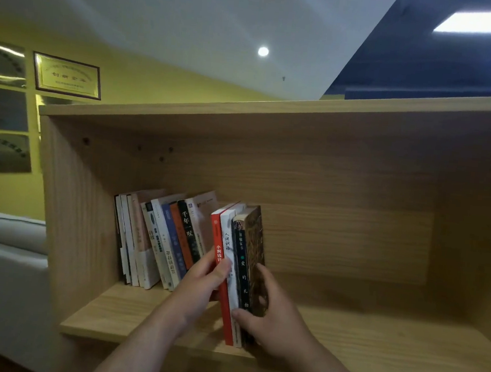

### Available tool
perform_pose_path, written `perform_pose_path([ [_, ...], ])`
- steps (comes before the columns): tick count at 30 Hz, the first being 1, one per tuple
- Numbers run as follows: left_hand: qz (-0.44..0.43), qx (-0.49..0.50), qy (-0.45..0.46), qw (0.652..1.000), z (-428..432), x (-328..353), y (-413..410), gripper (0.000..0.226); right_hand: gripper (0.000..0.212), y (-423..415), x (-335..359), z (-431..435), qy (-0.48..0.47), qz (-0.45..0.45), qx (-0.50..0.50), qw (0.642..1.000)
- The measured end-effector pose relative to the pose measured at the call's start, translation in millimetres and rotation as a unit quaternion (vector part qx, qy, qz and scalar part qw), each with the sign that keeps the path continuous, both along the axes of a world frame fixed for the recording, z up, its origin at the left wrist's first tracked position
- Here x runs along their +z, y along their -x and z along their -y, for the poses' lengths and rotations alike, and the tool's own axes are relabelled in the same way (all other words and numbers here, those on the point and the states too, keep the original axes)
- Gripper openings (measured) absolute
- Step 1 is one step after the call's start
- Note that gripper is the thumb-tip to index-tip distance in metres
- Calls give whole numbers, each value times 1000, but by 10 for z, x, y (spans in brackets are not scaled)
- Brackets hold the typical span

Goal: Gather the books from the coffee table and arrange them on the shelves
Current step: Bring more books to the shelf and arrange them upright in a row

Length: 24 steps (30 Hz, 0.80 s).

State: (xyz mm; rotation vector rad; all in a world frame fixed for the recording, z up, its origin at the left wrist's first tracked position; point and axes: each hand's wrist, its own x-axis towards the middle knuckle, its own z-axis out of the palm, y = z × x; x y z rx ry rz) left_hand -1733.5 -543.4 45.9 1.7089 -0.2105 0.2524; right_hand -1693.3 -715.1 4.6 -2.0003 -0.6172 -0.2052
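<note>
A wooden bookshelf compartment (344, 337) fills the view. Several books (159, 237) lean against its left wall. To their right stands an upright bundle of three books (240, 244): one red, one white, one dark with a brown cover. The bundle rests on the shelf board near its front edge. My left hand (200, 282) presses on the bundle's left side, over the red spine. My right hand (271, 312) clasps the bundle's right side and lower spines, thumb across the front.
The right half of the shelf board holds nothing. A framed plaque (66, 76) hangs on the yellow wall at left, above a grey sofa (1, 253). The shelf's top board (274, 111) runs overhead.
</note>
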Motion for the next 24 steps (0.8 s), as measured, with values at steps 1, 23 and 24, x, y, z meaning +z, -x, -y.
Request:
perform_pose_path([
  [1,4,1,-15,1000,1,33,1,30,109,-11,7,-22,2,-10,5,1000],
  [23,91,409,-138,898,-879,-250,-372,95,99,-539,-35,-590,117,28,-9,993],
  [24,64,403,-93,908,-992,-327,-369,98,100,-551,-34,-592,120,24,-14,992],
])
